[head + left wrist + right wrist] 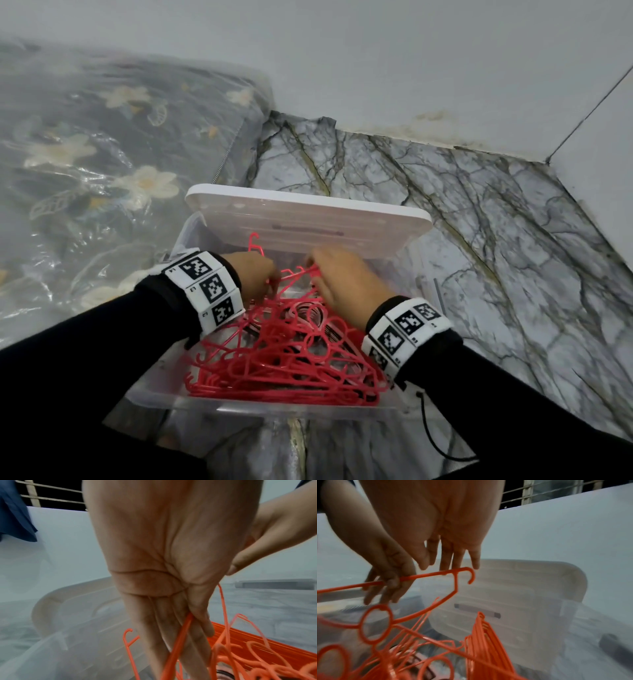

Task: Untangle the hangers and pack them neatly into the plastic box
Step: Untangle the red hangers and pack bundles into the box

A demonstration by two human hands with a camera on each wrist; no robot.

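Observation:
A clear plastic box (274, 407) stands on the floor, its white lid (308, 219) raised at the far side. A tangled pile of red hangers (291, 359) fills it, and a tighter stack (488, 642) stands on edge along one side. Both hands hover over the far end of the pile. My left hand (257, 277) grips one arm of a lifted hanger (436, 574), thumb pressing the bar against the fingers (197, 622). My right hand (339, 277) pinches the same hanger with its fingertips (444, 566) near the hook.
A floral quilt in a clear plastic bag (85, 154) lies to the left of the box. Marbled floor (479, 222) stretches to the right, up to a white wall (411, 68). A black cable (431, 438) trails by the box's near right corner.

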